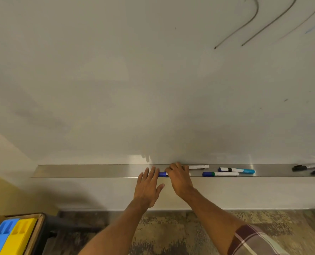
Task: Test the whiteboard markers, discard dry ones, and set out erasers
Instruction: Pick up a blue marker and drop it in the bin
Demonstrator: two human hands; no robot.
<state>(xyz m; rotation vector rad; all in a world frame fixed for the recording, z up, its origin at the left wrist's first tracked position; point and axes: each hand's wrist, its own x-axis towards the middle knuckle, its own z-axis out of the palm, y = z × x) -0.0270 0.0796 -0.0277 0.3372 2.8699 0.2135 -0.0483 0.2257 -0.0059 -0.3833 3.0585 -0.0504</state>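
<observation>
At the tray [97, 171], the right hand [178, 178] curls round a blue-capped marker [162, 174]. The left hand [148, 186], fingers straight and slightly spread, lies over its cap end. Other markers [224, 174] lie further right along the tray.

Classroom or meeting room, wall whiteboard [116, 80], metal marker tray [97, 171], patterned carpet [171, 232]

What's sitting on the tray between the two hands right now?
Head view: a marker's blue cap lies on the tray between the left hand and the right hand; the rest of that marker is hidden under the right hand.
</observation>
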